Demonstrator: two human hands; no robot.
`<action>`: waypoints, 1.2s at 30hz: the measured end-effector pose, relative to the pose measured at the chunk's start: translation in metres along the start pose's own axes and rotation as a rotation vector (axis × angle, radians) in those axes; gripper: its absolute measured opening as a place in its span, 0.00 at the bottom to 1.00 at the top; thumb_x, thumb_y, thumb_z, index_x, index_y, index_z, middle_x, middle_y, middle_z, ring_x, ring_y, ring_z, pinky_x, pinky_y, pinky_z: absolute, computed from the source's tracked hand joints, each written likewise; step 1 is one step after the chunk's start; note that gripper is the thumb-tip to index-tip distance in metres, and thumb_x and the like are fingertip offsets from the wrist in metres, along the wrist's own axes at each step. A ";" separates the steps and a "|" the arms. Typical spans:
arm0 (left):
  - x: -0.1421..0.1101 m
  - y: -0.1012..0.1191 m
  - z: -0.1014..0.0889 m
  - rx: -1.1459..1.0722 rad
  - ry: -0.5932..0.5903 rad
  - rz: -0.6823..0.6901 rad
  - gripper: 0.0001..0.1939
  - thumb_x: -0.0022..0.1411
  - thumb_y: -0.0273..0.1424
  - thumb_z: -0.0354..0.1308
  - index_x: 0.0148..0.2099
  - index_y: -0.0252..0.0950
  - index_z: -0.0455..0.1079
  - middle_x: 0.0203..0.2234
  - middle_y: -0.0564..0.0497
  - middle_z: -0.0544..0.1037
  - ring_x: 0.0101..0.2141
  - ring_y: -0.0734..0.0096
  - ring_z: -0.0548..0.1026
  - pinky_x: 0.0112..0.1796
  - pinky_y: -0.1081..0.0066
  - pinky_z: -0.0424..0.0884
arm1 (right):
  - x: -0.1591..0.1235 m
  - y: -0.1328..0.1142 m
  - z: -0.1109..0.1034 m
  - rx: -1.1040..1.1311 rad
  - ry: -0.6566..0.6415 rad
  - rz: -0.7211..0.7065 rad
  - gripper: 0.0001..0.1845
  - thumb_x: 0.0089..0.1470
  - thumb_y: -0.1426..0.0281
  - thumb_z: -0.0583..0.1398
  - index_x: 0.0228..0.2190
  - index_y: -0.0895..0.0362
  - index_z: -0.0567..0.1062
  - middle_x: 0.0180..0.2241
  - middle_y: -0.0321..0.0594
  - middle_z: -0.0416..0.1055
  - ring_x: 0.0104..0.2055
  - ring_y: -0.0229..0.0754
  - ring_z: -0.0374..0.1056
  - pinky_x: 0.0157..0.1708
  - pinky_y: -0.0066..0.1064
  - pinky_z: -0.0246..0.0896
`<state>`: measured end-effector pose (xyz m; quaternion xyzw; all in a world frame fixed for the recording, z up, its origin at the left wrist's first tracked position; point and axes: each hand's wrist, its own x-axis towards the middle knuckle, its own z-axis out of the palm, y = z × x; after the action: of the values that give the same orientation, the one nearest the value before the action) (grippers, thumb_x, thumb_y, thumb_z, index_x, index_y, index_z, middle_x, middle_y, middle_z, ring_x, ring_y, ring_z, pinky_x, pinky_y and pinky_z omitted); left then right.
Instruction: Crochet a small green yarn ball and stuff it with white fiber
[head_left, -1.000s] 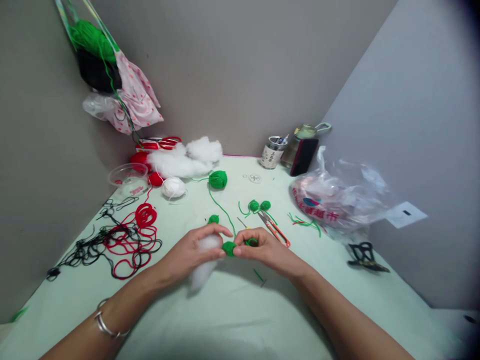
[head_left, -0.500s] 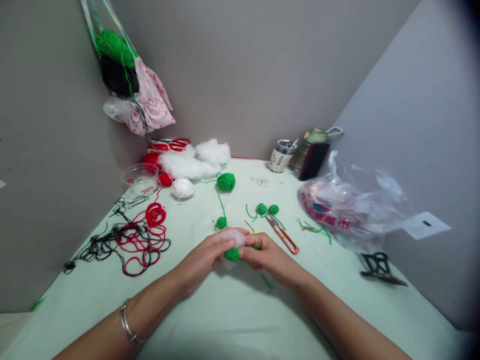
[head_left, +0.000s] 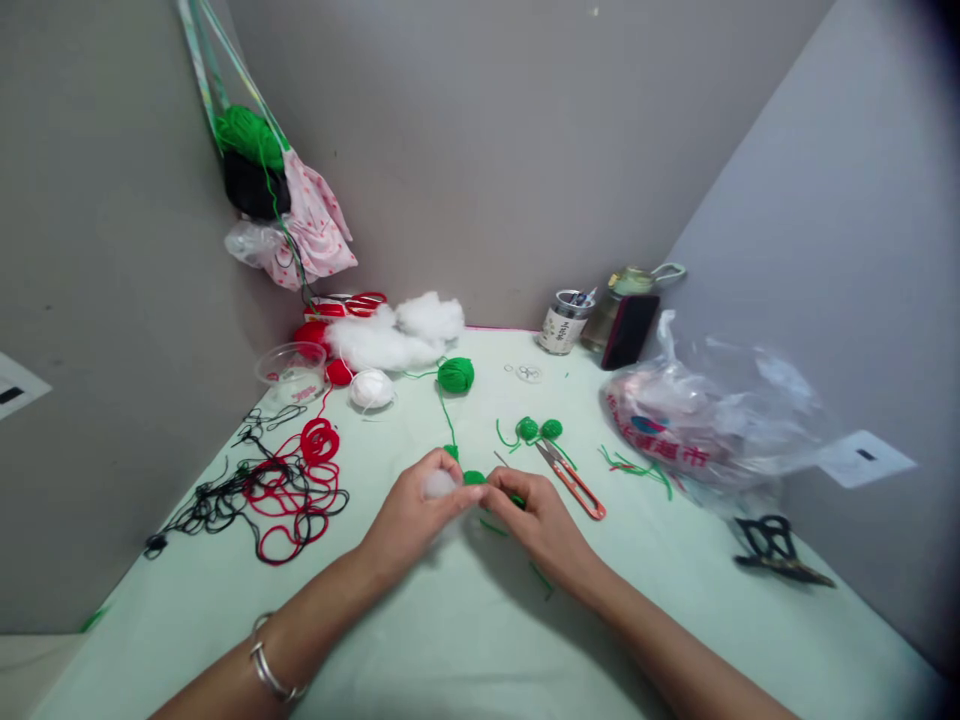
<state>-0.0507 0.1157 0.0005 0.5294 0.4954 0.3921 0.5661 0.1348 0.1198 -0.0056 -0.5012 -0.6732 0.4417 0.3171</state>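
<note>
My left hand is curled around a tuft of white fibre stuffing. Between my two hands sits a small green crocheted piece, touched by the left fingertips. The fingers of my right hand are pinched together at the piece's right side; what lies between them is mostly hidden. A bit of green shows under the right fingers. Just beyond the hands is a thin metal tool, its lower end covered. Orange-handled thread snips lie to the right, beside two small green crocheted balls.
Green yarn ball, white yarn ball and loose stuffing stand at the back. Tangled black and red yarn spreads left. A plastic bag, pen tin, phone and black clip are right.
The left hand has turned and curled more tightly around the stuffing. The green piece now shows farther from me, between the fingertips. The whole view has shifted slightly.
</note>
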 end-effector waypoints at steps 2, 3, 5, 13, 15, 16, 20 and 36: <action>0.002 -0.001 0.001 0.104 0.024 0.033 0.17 0.55 0.45 0.67 0.33 0.38 0.67 0.21 0.59 0.64 0.24 0.74 0.61 0.26 0.75 0.57 | -0.002 0.000 0.001 -0.060 -0.009 -0.032 0.19 0.62 0.59 0.54 0.22 0.53 0.58 0.22 0.29 0.51 0.26 0.36 0.50 0.28 0.30 0.44; 0.002 -0.002 0.000 0.132 0.030 0.046 0.16 0.56 0.44 0.65 0.33 0.38 0.67 0.22 0.58 0.66 0.25 0.74 0.62 0.27 0.74 0.58 | -0.003 -0.001 0.002 -0.091 -0.017 -0.047 0.19 0.63 0.60 0.53 0.22 0.53 0.57 0.22 0.29 0.51 0.26 0.36 0.50 0.28 0.30 0.44; 0.004 -0.005 -0.001 0.183 0.033 0.056 0.14 0.58 0.43 0.63 0.34 0.38 0.69 0.24 0.56 0.69 0.26 0.72 0.64 0.29 0.73 0.60 | -0.004 -0.002 0.002 -0.152 -0.031 -0.072 0.18 0.64 0.61 0.51 0.23 0.53 0.57 0.22 0.29 0.52 0.26 0.36 0.51 0.28 0.30 0.44; 0.003 -0.010 0.000 0.336 0.047 0.190 0.01 0.57 0.28 0.58 0.33 0.40 0.71 0.28 0.55 0.73 0.33 0.67 0.69 0.37 0.70 0.64 | -0.006 -0.003 0.006 -0.232 -0.049 -0.055 0.13 0.60 0.65 0.55 0.25 0.54 0.65 0.20 0.28 0.55 0.25 0.36 0.50 0.29 0.30 0.44; 0.002 -0.007 -0.001 0.336 0.063 0.192 0.01 0.58 0.29 0.59 0.33 0.39 0.69 0.27 0.55 0.72 0.32 0.68 0.68 0.36 0.71 0.63 | -0.003 -0.001 0.005 -0.158 -0.012 -0.024 0.14 0.59 0.62 0.57 0.25 0.54 0.67 0.21 0.30 0.57 0.26 0.36 0.52 0.29 0.30 0.45; 0.002 -0.005 -0.001 0.300 0.062 0.170 0.03 0.60 0.31 0.59 0.33 0.39 0.69 0.27 0.55 0.71 0.30 0.69 0.67 0.34 0.72 0.63 | -0.001 0.001 0.004 -0.112 0.002 -0.011 0.14 0.59 0.61 0.57 0.25 0.55 0.67 0.22 0.30 0.58 0.27 0.37 0.53 0.29 0.29 0.46; 0.003 0.001 -0.001 -0.131 0.089 -0.011 0.17 0.65 0.46 0.61 0.48 0.41 0.69 0.26 0.58 0.68 0.24 0.72 0.65 0.27 0.74 0.60 | 0.003 0.003 0.004 -0.029 0.020 0.044 0.17 0.60 0.60 0.57 0.23 0.55 0.67 0.21 0.31 0.58 0.27 0.37 0.54 0.28 0.29 0.47; 0.005 -0.012 -0.005 0.042 -0.057 0.288 0.14 0.66 0.37 0.60 0.47 0.38 0.83 0.47 0.43 0.81 0.50 0.54 0.76 0.55 0.60 0.69 | 0.017 0.009 0.002 -0.005 -0.064 0.082 0.09 0.45 0.67 0.58 0.19 0.56 0.66 0.21 0.31 0.55 0.26 0.36 0.50 0.26 0.28 0.44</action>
<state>-0.0554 0.1200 -0.0120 0.6178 0.4059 0.4437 0.5067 0.1315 0.1363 -0.0150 -0.5147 -0.6628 0.4686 0.2760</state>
